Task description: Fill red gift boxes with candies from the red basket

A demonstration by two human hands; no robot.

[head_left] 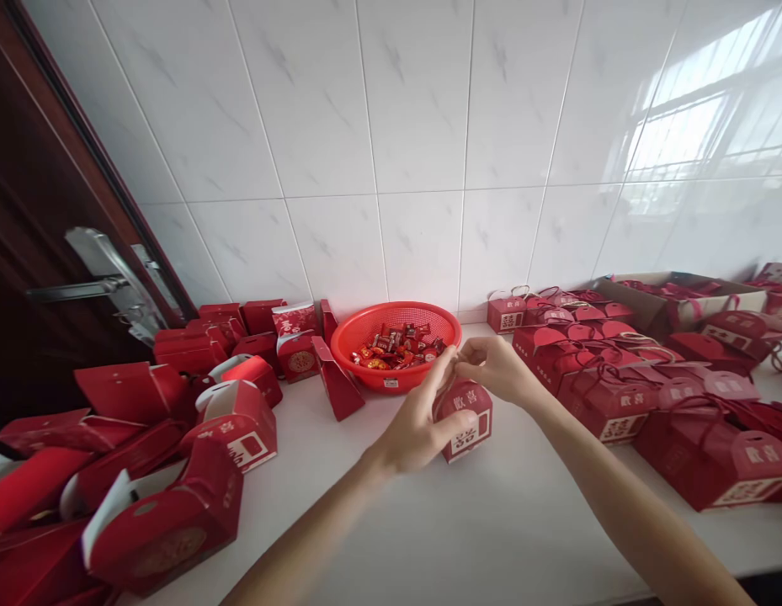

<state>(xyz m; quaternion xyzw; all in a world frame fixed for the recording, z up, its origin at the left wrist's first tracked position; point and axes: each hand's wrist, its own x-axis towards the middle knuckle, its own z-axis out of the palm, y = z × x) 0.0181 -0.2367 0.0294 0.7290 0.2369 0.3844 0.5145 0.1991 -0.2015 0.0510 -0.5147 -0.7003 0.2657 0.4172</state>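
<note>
A small red candy box with white Chinese characters and a pale label stands on the white table in front of me. My left hand grips its left side, thumb lying on the front and fingers reaching up toward the top. At the box's top my right hand is closed in a pinch, close to the left fingertips. It seems to hold a thin cord at the top of the box, mostly hidden by the fingers. Just behind the box is a red plastic basket with wrapped candies in it.
Several open red boxes crowd the left side of the table. On the right stand rows of closed red boxes with corded tops, and a cardboard carton. A tiled wall rises behind; a dark door with a metal handle is at left.
</note>
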